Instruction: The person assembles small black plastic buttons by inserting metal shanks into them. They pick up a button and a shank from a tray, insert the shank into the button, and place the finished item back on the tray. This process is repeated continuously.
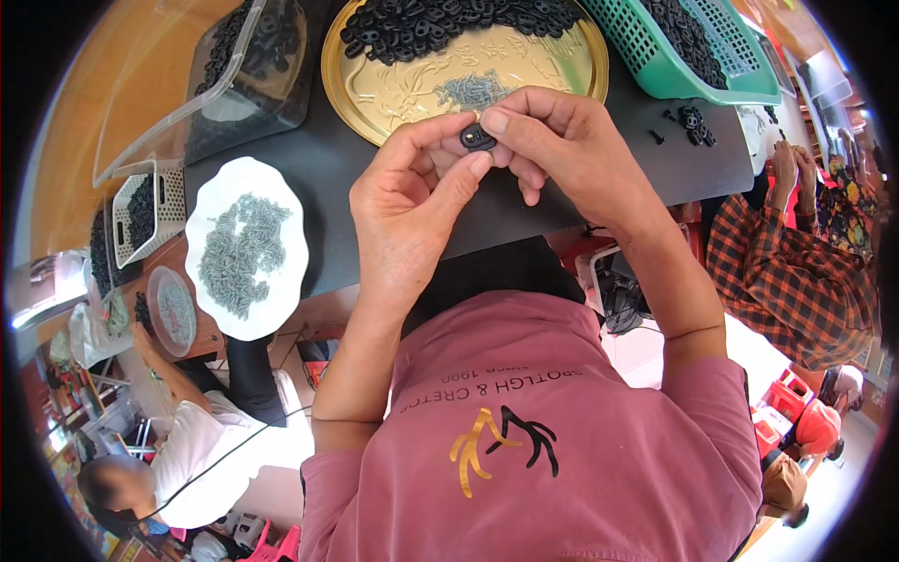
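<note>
Above the near edge of the dark table, my left hand [407,201] pinches a small black oval plastic part [478,139] between thumb and fingers. A tiny gold-coloured spot shows on the part's face. My right hand [552,140] is closed at the part's upper right edge, thumb against forefinger; whatever sits between those fingertips is too small to make out. Just beyond both hands lies a round gold tray [398,94]. On it are a heap of similar black parts [449,26] and a pile of small silver metal pieces [471,91].
At left, a white scalloped plate [208,178] holds many small silver pieces. A clear plastic bin [178,136] stands behind it. A green basket [646,70] of black parts is at far right, with several loose black pieces [693,125] beside it. Other people sit on both sides.
</note>
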`<state>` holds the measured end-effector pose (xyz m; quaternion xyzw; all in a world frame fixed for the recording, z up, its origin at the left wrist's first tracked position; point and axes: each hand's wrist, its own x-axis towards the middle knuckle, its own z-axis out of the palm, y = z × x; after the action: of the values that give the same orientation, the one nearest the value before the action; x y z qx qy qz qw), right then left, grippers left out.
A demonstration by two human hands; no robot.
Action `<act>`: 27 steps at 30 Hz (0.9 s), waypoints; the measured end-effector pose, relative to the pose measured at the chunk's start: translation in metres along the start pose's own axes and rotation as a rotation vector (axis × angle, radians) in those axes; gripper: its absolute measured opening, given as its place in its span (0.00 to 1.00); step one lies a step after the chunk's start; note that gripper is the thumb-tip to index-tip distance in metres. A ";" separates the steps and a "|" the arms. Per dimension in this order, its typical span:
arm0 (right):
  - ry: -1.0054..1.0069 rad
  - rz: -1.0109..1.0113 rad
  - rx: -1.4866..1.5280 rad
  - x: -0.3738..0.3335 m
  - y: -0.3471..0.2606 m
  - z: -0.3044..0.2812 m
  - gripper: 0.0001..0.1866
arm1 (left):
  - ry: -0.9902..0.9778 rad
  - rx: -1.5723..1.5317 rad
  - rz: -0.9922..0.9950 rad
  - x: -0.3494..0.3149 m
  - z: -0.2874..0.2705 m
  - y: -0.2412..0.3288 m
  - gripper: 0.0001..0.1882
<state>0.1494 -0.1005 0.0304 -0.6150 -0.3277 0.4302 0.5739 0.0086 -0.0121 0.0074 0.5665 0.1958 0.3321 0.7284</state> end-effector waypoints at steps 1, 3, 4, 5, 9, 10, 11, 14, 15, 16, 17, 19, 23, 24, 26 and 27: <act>0.002 0.000 -0.004 0.000 0.000 0.000 0.18 | -0.008 0.026 0.013 0.000 -0.001 0.000 0.16; 0.007 0.000 -0.015 -0.001 0.000 0.002 0.18 | -0.019 0.066 0.021 0.001 -0.005 -0.002 0.16; 0.002 0.000 -0.016 -0.001 -0.001 0.002 0.18 | -0.020 0.080 0.017 0.001 -0.008 -0.004 0.16; -0.002 0.000 -0.018 -0.002 -0.003 0.002 0.18 | -0.022 0.094 0.013 0.001 -0.010 -0.005 0.15; -0.016 0.012 -0.033 -0.005 -0.009 0.001 0.14 | -0.019 0.118 0.002 0.001 -0.013 -0.004 0.15; -0.017 0.008 -0.028 -0.005 -0.009 0.001 0.16 | -0.018 0.118 -0.004 0.001 -0.012 -0.003 0.15; -0.018 0.004 -0.024 -0.005 -0.008 0.001 0.17 | -0.016 0.117 -0.009 0.001 -0.012 -0.001 0.16; -0.026 -0.007 -0.014 -0.003 -0.006 0.002 0.19 | -0.005 0.085 0.017 0.001 -0.008 0.002 0.16; -0.026 -0.010 -0.011 -0.003 -0.005 0.002 0.19 | -0.011 0.071 0.015 0.001 -0.008 0.002 0.16; -0.025 -0.010 -0.009 -0.002 -0.004 0.002 0.19 | -0.017 0.058 0.013 0.001 -0.008 0.002 0.16; -0.024 -0.010 -0.007 -0.001 -0.003 0.002 0.19 | -0.023 0.045 0.012 0.001 -0.008 0.001 0.16; -0.021 -0.013 -0.011 -0.001 -0.001 0.001 0.19 | -0.040 0.030 -0.008 0.001 -0.007 0.002 0.16; -0.023 -0.020 -0.030 -0.001 -0.001 0.001 0.19 | -0.034 0.030 -0.046 -0.001 -0.006 0.004 0.17; -0.022 -0.022 -0.034 -0.002 -0.002 0.002 0.19 | -0.037 0.033 -0.045 -0.001 -0.007 0.004 0.17; -0.020 -0.023 -0.040 -0.003 -0.003 0.002 0.18 | -0.041 0.039 -0.043 -0.001 -0.007 0.003 0.17; -0.019 -0.024 -0.042 -0.003 -0.004 0.002 0.18 | -0.043 0.044 -0.037 -0.001 -0.007 0.003 0.17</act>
<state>0.1466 -0.1018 0.0345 -0.6188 -0.3496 0.4222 0.5627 0.0026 -0.0077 0.0079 0.5857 0.1979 0.3021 0.7256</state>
